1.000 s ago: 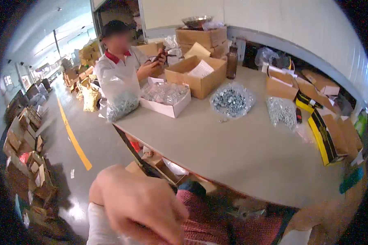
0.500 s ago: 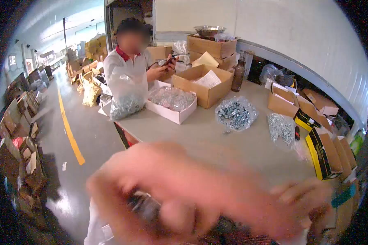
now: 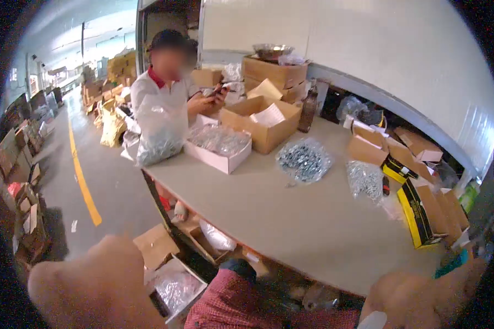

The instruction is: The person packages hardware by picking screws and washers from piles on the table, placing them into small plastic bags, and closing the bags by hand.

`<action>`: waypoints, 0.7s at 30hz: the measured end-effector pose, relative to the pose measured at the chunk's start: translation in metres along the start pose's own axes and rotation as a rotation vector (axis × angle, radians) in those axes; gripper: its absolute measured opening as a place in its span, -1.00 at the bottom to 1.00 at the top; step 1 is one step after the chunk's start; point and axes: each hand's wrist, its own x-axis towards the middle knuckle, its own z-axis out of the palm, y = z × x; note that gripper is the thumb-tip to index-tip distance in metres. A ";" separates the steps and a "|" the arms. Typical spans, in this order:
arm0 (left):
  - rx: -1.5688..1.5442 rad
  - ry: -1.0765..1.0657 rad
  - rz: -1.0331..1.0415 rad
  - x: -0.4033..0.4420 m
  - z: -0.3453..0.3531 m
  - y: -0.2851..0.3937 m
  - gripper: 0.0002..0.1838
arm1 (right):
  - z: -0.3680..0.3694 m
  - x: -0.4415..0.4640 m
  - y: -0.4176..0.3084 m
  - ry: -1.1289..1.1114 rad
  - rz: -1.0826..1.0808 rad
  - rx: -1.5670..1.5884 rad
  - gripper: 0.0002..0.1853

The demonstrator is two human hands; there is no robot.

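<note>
My left hand (image 3: 93, 282) is at the lower left, blurred, in front of the aisle and the open carton below the table. Its fingers are too smeared to read. At the lower right, my right hand (image 3: 422, 299) is near the table's front corner, also blurred, its fingers unclear. A small pale patch shows at its lower edge; I cannot make out what it is. On the grey table (image 3: 280, 219) beyond both hands lie a clear bag of small metal nuts (image 3: 304, 160) and a clear bag of screws (image 3: 366, 181).
Across the table a person (image 3: 167, 90) holds a phone. Near them are a bag of metal parts (image 3: 159, 143), a white tray of bagged parts (image 3: 219, 143), a cardboard box (image 3: 263, 123) and a brown bottle (image 3: 308, 111). Black-yellow boxes (image 3: 417, 214) line the right edge. Below sits an open carton (image 3: 173, 285).
Both hands were close together in front of my view. They have moved apart and down, left hand to the lower left, right hand to the lower right. The table's front edge now shows.
</note>
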 end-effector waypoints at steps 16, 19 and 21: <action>0.342 -0.005 -0.518 -0.062 -0.013 -0.065 -0.48 | 0.015 0.048 -0.022 -0.514 -0.094 -0.166 -0.72; 0.400 0.300 -0.719 -0.087 -0.044 -0.102 -0.74 | 0.008 0.050 -0.032 -0.624 -0.107 -0.271 -0.72; 0.468 0.448 -0.765 -0.103 -0.076 -0.118 -0.73 | 0.001 0.046 -0.033 -0.652 -0.108 -0.360 -0.72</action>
